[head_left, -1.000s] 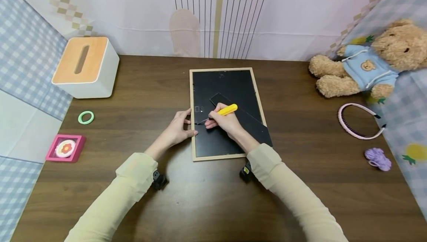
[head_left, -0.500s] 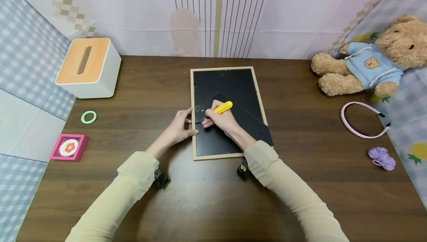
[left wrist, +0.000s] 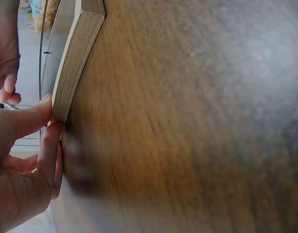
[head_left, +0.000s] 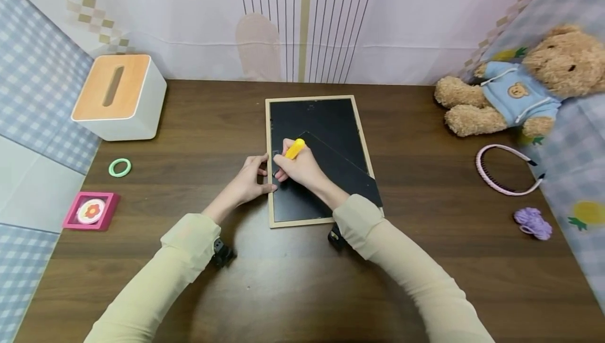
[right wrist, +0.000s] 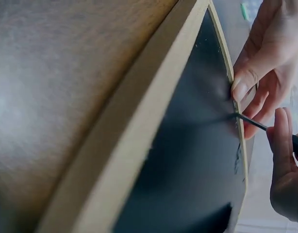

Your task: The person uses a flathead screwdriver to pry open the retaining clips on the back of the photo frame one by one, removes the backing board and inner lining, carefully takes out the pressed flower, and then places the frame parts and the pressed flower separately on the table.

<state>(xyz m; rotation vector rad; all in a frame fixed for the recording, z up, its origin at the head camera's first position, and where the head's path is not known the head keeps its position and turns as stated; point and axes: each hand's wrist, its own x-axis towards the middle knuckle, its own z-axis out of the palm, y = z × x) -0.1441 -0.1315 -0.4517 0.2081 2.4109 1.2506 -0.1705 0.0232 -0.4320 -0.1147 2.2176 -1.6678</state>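
Note:
A picture frame with a pale wooden rim point(head_left: 302, 222) lies back side up on the table. Across its black backing board point(head_left: 295, 201) runs a black stand flap point(head_left: 364, 185), partly hidden by the right arm. My left hand point(head_left: 248, 179) grips the frame's left edge, thumb on the top and fingers against the outer side. My right hand point(head_left: 304, 168) holds a screwdriver by its yellow handle point(head_left: 295, 148). In the right wrist view, its thin metal shaft point(right wrist: 253, 122) reaches the inner side of the rim, close to the left hand's fingers.
At left stand a tissue box point(head_left: 113, 91), a green ring point(head_left: 120, 167) and a pink square box point(head_left: 91, 210). At right are a teddy bear point(head_left: 520, 91) in blue, a pink headband point(head_left: 482, 172) and a bundle of purple yarn point(head_left: 532, 223). A patterned curtain point(head_left: 189, 17) borders the table's back.
My right hand has shifted slightly left, and the screwdriver handle has swung left and more upright. My left hand keeps its grip on the frame edge.

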